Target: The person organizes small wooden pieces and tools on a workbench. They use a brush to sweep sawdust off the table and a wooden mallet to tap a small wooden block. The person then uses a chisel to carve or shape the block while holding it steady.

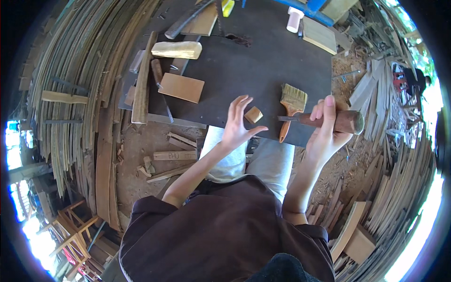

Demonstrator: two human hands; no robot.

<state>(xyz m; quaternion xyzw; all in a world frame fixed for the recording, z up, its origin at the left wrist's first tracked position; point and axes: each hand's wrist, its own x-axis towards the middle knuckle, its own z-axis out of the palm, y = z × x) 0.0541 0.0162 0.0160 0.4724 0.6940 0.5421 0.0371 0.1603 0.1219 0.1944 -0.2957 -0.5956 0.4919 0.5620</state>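
Sawdust-strewn ground and stacks of curved wooden slats [80,70] ring a dark work board [263,70], which serves as the landmark for everything else in the head view, the only view given; near the board's front edge lies a small pale wooden block [253,114], and the left hand [237,123] hovers right beside it with fingers spread apart, holding nothing, the thumb reaching toward the block's lower right; whether a fingertip actually touches the block is hard to tell from this angle; the right hand [326,123] is at the board's front right corner, wrapped tight around the reddish-brown handle of a chisel [324,121], whose long axis runs nearly level across the picture with the dark blade end pointing left toward the block; the block therefore lies to the left of the blade tip, a short gap away, and the left hand is clearly the nearer of the two; between blade and block, on the board, rests a paintbrush [291,105] with an orange handle, bristles pointing away from the person; further back on the board's left part sit a flat tan rectangle of wood [181,87] and a pale rough billet [177,49]; a white cylindrical container [294,19] stands at the board's far edge.
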